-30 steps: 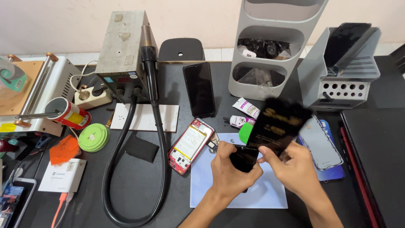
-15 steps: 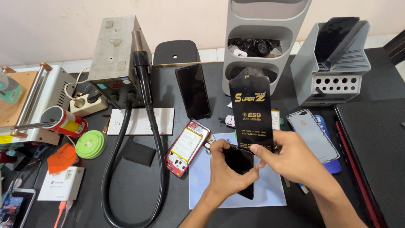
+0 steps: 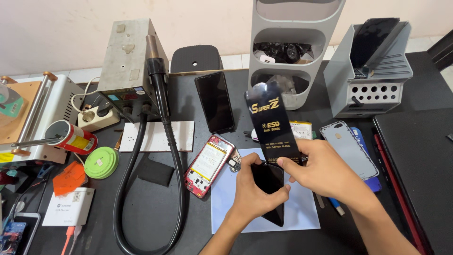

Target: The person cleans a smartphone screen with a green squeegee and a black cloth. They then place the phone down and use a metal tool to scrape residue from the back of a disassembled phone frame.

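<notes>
The left hand (image 3: 255, 189) grasps a black phone screen (image 3: 270, 189) over the pale blue mat (image 3: 226, 198) on the black table (image 3: 155, 222). The right hand (image 3: 321, 172) pinches a black protective film (image 3: 273, 125), which stands upright above the screen. An opened red phone (image 3: 207, 165) lies just beside the mat.

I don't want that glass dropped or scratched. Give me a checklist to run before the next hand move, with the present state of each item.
1. Left hand grips the dark glass panel: ok.
2. Right hand pinches the black packaging sleeve at its lower end: ok.
3. Panel fully out of the sleeve: cannot tell, the hands cover the join.
4. White sheet lies under the panel: ok.
5. Opened red phone lies apart from the hands: ok.
6. Black hose stays off the sheet: ok.
</notes>
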A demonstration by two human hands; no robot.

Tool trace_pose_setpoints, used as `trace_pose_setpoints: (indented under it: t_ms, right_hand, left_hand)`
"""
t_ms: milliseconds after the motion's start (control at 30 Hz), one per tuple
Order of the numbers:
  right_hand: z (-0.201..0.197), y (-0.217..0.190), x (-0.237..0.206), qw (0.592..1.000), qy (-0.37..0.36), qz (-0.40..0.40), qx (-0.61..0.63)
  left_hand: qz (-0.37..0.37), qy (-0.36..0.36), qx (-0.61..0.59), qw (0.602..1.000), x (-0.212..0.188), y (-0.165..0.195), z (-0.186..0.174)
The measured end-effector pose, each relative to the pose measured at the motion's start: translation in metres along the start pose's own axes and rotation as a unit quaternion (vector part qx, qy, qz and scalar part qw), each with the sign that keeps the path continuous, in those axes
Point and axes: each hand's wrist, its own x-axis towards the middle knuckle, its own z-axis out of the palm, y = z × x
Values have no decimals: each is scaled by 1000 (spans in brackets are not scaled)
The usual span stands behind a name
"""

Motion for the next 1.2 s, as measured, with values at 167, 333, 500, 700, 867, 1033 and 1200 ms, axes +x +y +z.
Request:
trace_pose_setpoints:
  t_ms: [167, 333, 500, 700, 867, 1033, 1200]
  right_hand:
    - [-2, -9, 0, 997, 16, -3, -69]
    - [-2, -19, -1, 988, 32, 15, -147]
    - [2, -30, -5, 986, 37, -1, -165]
    - [8, -33, -7, 979, 68, -53, -182]
    - [11, -17, -7, 992, 61, 2, -111]
    - [10, 8, 1, 997, 54, -12, -59]
    - [3, 22, 8, 999, -7, -30, 23]
  left_hand:
    - [-7, -8, -4, 1000, 2, 3, 1]
    - [-37, -9, -6, 999, 1, 8, 3]
    - [-42, 13, 1, 999, 3, 12, 4]
    - [-117, 33, 7, 993, 4, 17, 5]
    - [-113, 56, 20, 992, 5, 17, 7]
    - [-105, 62, 33, 992, 5, 14, 8]
    - [-102, 34, 5, 994, 4, 12, 3]
